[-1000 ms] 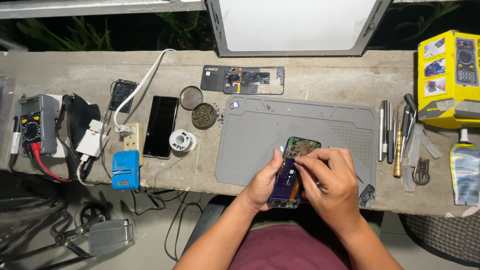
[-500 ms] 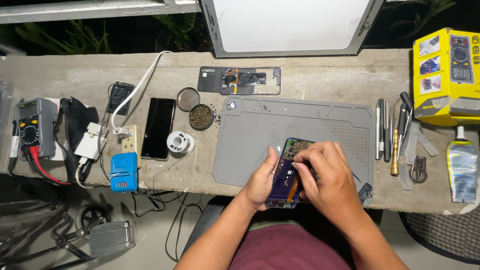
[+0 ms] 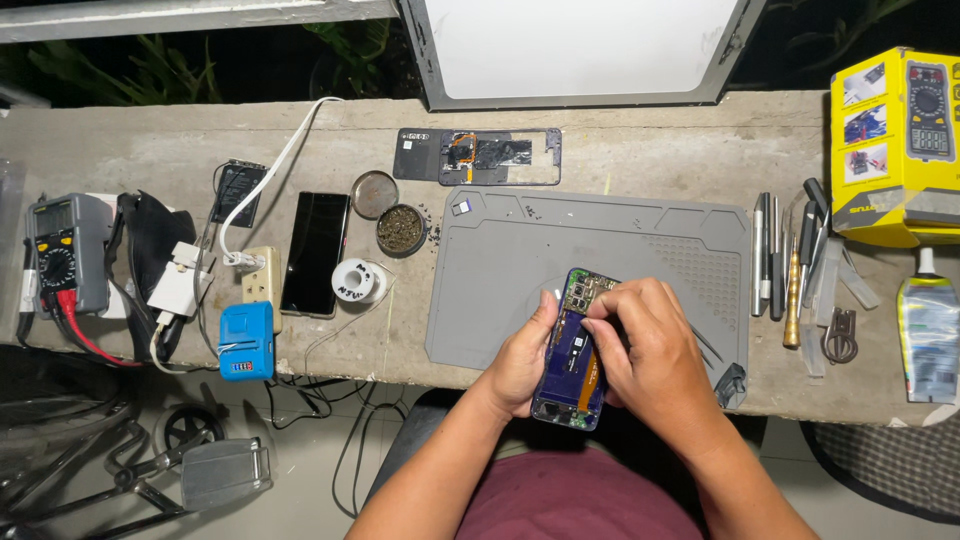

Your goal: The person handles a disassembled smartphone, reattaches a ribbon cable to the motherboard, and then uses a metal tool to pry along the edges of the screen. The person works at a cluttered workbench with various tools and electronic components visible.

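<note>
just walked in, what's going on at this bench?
A person is working on an opened phone with its circuit board exposed, over a grey repair mat. The left hand cradles it from the side; the right hand pinches at the upper board with its fingertips. A multimeter, solder spool and hand tools lie around untouched.

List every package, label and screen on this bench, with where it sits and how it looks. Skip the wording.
Yellow box: far right, rectangular, meter pictured in grey and black.
Pouch: right edge, flat, silvery blue, white nozzle.
Multimeter: far left, grey, small pale screen.
Black phone: left of centre, dark screen.
Light panel: top centre, white, grey frame.
</note>
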